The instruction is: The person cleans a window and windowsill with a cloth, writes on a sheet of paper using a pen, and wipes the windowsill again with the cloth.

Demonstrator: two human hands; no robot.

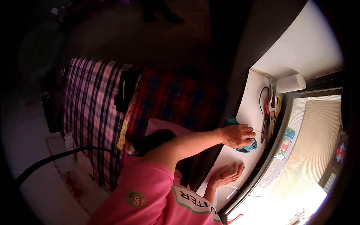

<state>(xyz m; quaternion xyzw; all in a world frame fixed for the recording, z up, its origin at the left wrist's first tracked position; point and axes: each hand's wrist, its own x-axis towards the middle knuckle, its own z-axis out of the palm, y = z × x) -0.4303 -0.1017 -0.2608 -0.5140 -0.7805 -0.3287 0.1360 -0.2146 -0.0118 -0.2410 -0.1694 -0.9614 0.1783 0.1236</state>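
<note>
My left hand (238, 136) is closed over a crumpled teal cloth (245, 147) and presses it onto the white tiled windowsill (248, 101). The cloth shows on both sides of my fingers. Nearer to my body, my right hand (227, 175) lies on the same sill with its fingers stretched out and nothing in them. Beyond my left hand, several tools rest on the sill: scissors or pliers with red and yellow handles (273, 107), and a dark, thin curved piece (262, 99) beside them.
A white roll (290, 83) lies at the sill's far corner. The bright window (307, 138) has a dark frame, with a small colourful packet (285, 143) behind it. Plaid blankets (93, 97) cover a surface on the left. At the top, a person's dark shoe (174, 18) shows.
</note>
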